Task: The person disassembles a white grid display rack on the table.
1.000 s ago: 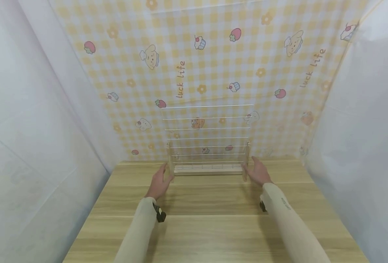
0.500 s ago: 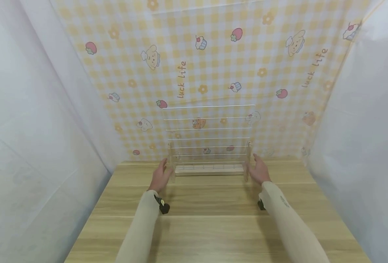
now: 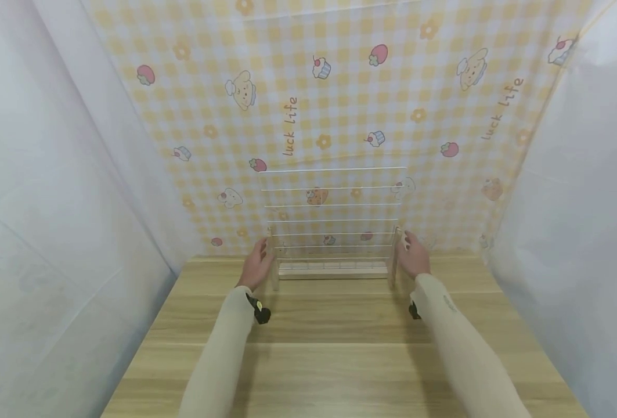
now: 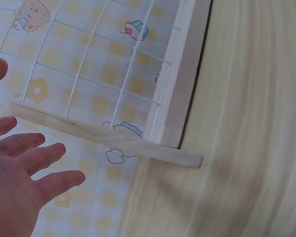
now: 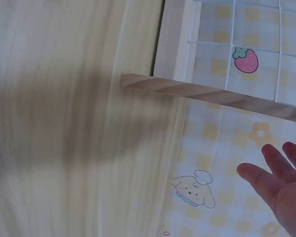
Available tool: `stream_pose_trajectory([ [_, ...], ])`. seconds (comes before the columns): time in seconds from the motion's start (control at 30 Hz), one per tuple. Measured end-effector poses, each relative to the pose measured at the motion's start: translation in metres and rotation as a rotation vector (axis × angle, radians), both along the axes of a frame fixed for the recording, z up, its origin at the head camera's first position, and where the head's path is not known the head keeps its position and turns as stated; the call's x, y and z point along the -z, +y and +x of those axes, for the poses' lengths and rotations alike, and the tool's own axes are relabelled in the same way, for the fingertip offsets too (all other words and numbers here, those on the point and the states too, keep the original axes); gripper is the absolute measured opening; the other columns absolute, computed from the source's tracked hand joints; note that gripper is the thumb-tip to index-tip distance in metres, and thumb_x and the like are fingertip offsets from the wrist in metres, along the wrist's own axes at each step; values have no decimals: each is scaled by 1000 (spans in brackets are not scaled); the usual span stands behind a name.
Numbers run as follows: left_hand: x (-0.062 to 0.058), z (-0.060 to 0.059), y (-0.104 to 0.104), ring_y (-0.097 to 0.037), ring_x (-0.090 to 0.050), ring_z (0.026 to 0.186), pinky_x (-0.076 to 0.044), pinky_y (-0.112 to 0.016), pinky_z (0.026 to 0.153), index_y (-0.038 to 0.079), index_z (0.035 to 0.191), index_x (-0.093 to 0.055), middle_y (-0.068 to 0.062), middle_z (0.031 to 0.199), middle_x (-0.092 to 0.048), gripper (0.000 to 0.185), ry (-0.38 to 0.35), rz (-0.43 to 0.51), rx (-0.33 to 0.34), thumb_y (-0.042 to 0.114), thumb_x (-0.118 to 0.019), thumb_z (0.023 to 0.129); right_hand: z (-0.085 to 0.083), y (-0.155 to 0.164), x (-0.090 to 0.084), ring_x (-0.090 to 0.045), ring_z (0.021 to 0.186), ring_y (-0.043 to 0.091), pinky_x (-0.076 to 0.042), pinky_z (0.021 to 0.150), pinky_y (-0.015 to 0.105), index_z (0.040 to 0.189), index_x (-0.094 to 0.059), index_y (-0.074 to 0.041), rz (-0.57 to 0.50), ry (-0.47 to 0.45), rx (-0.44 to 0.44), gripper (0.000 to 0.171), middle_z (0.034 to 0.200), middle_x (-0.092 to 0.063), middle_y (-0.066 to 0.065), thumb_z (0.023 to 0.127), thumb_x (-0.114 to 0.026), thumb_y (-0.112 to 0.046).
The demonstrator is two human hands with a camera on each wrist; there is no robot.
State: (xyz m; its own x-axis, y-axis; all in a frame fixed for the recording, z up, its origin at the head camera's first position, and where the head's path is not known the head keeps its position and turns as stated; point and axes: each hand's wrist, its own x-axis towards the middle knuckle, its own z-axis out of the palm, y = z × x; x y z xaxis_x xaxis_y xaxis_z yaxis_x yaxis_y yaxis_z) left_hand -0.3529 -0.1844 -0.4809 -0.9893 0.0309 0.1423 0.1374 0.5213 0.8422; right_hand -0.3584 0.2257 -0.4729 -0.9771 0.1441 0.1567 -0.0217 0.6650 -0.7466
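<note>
A wire grid rack with a pale wooden base bar (image 3: 333, 275) stands upright at the back of the table, its white wires spanning two short wooden side posts. My left hand (image 3: 256, 265) is beside the left post (image 4: 89, 129). In the left wrist view the fingers of that hand (image 4: 24, 182) are spread, with the thumb on the grid side of the post; no firm grip shows. By the right post (image 5: 202, 93) is my right hand (image 3: 414, 256). Its fingers (image 5: 259, 180) look extended in the right wrist view, apart from the wood; its thumb is out of that view.
The wood-grain table (image 3: 329, 371) stretches in front of the rack. Behind it hangs a yellow checked cloth (image 3: 350, 104) with cartoon prints. White sheets close off the left side (image 3: 78, 203) and the right side (image 3: 574, 220).
Both hands have slid farther back and up along the side posts. The rack stays in the same place; the head view has shifted very slightly.
</note>
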Motion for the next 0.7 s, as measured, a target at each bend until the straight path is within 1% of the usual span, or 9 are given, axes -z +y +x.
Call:
stream_pose_trajectory([
  [0.07, -4, -3, 2, -39, -37, 133, -33, -49, 109, 13, 146, -21, -20, 149, -30, 61, 6, 1, -10, 36, -44, 94, -2, -2, -5, -44, 125, 44, -40, 101, 53, 144, -25, -4, 11, 22, 5, 53, 142, -38, 27, 98, -37, -29],
  [0.17, -7, -7, 4, -40, -38, 132, -34, -49, 108, 10, 145, -22, -22, 147, -32, 59, 17, 8, -30, 31, -45, 95, -4, -5, -11, -47, 122, 44, -42, 99, 52, 142, -28, -3, 26, 43, 5, 51, 139, -41, 27, 98, -38, -27],
  [0.3, -12, -12, 9, -37, -36, 134, -32, -48, 110, 9, 145, -23, -22, 147, -33, 56, 6, 43, -52, 28, -42, 96, -8, -7, -16, -49, 120, 42, -44, 97, 51, 142, -29, -3, 41, 26, 19, 50, 138, -43, 27, 99, -36, -25],
  [0.4, -16, -14, 12, -35, -32, 137, -29, -49, 111, 14, 147, -21, -20, 149, -31, 54, -14, 59, -62, 26, -38, 97, -10, -11, -17, -50, 119, 42, -45, 97, 50, 143, -28, -3, 45, 2, 29, 49, 137, -44, 27, 99, -35, -24],
  [0.47, -16, -14, 12, -34, -29, 138, -28, -50, 112, 17, 148, -17, -18, 151, -28, 54, -28, 57, -65, 23, -36, 97, -11, -13, -15, -52, 118, 41, -45, 97, 50, 142, -30, -4, 33, -2, 49, 49, 136, -46, 25, 99, -37, -24],
  [0.57, -16, -16, 13, -33, -28, 140, -28, -50, 112, 19, 149, -14, -12, 154, -22, 54, -29, 40, -60, 24, -33, 98, -12, -16, -13, -54, 116, 40, -45, 97, 49, 141, -33, -6, 32, 22, 89, 47, 134, -49, 24, 99, -37, -25],
  [0.7, -18, -18, 16, -30, -29, 139, -28, -47, 113, 21, 149, -14, -2, 156, -19, 53, -21, 23, -48, 34, -30, 100, -14, -15, -12, -56, 114, 38, -44, 97, 50, 139, -39, -10, 25, 60, 148, 44, 131, -53, 22, 98, -37, -26],
])
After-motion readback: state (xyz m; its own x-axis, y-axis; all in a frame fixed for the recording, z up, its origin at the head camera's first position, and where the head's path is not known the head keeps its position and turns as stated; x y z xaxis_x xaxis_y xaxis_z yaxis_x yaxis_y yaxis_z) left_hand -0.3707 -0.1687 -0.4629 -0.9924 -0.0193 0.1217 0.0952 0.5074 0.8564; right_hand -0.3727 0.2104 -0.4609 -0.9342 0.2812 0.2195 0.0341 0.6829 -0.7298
